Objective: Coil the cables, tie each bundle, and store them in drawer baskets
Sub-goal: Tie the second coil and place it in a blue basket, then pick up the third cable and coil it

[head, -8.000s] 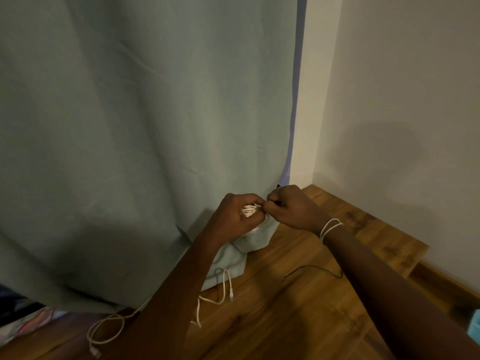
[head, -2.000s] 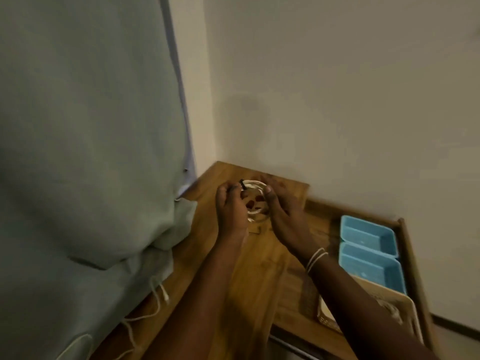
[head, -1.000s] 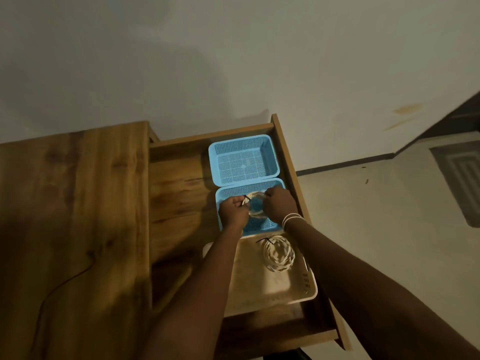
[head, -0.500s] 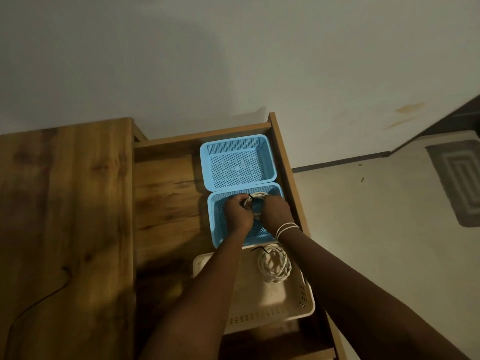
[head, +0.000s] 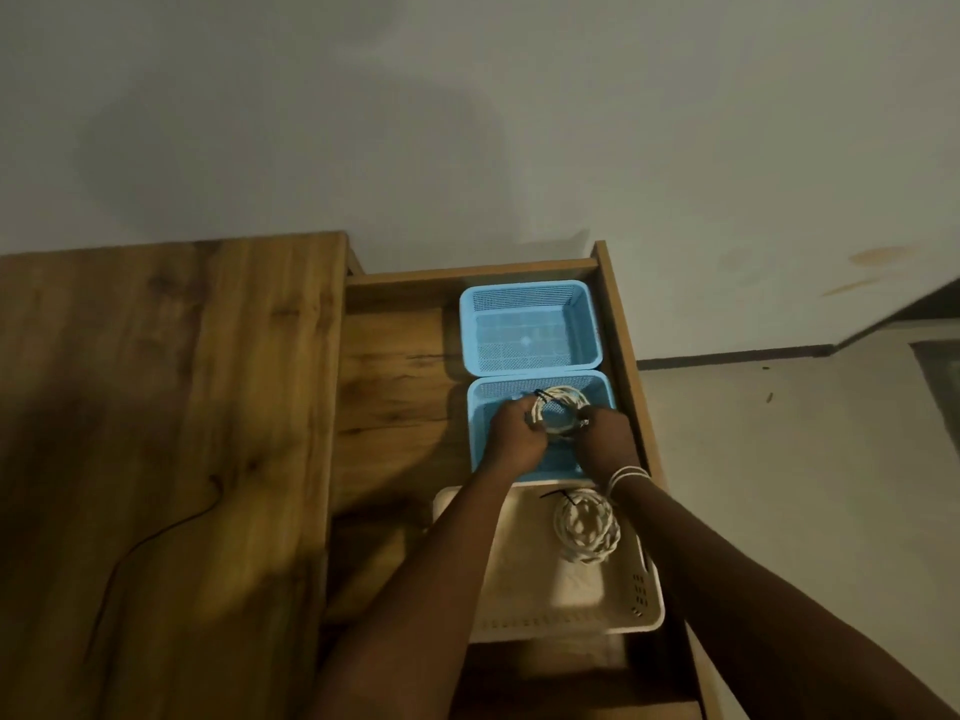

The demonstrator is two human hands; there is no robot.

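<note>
A small white cable coil with a black tie sits low inside the nearer blue mesh basket. My left hand grips its left side and my right hand grips its right side. A second tied white cable coil lies in the cream basket nearest me. The far blue basket holds nothing. All three baskets stand in a row in the open wooden drawer.
The wooden desk top lies to the left, with a thin dark cable trailing across it. A pale wall rises behind the drawer. Light floor lies to the right, with a dark mat at the edge.
I turned from the curtain and desk corner to the open drawer. Both hands carried the tied coil over and lowered it into the nearer blue basket.
</note>
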